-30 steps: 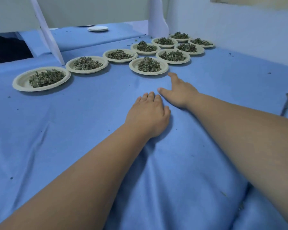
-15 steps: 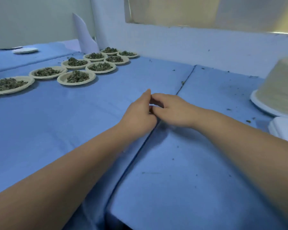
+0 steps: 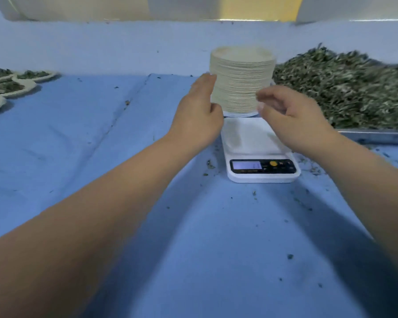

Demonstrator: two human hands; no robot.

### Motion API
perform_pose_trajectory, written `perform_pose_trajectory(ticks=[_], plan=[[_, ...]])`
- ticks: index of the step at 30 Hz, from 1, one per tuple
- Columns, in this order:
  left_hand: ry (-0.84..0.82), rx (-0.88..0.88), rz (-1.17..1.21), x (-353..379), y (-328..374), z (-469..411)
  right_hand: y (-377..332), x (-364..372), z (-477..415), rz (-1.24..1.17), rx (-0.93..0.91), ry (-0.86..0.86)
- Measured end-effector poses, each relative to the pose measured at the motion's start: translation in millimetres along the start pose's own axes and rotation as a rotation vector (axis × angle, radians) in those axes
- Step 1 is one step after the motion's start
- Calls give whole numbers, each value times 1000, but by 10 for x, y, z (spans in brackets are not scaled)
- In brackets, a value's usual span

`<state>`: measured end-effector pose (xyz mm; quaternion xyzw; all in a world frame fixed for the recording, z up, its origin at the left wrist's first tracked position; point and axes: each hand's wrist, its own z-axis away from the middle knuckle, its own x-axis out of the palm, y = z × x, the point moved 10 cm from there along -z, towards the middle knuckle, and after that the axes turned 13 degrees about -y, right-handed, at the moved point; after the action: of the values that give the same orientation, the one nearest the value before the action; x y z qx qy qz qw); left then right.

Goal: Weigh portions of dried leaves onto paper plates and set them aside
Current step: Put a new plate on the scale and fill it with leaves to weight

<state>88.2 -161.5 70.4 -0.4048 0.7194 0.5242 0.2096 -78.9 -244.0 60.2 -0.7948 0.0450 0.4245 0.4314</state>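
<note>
Even, soft light; motion blur throughout.
Broad, faint shadows lie on the blue cloth (image 3: 55,157) under both forearms. The right hand (image 3: 294,120) and the leaf heap (image 3: 345,88) to its right are smeared; the left hand (image 3: 198,115) is soft-edged. A scale display (image 3: 246,165) glows pale below them.

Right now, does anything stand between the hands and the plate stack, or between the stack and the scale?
Nothing visible does. The left hand and right hand are right at the plate stack, and the platform of the scale directly in front of it is bare.
</note>
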Motion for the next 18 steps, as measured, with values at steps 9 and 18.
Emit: perform_pose_trajectory(ticks=[9, 18], plan=[[-78, 102, -387, 271, 352, -699, 881, -573, 375, 233, 199, 102], [-178, 72, -786, 364, 523, -1306, 1196, -557, 201, 704, 347, 8]])
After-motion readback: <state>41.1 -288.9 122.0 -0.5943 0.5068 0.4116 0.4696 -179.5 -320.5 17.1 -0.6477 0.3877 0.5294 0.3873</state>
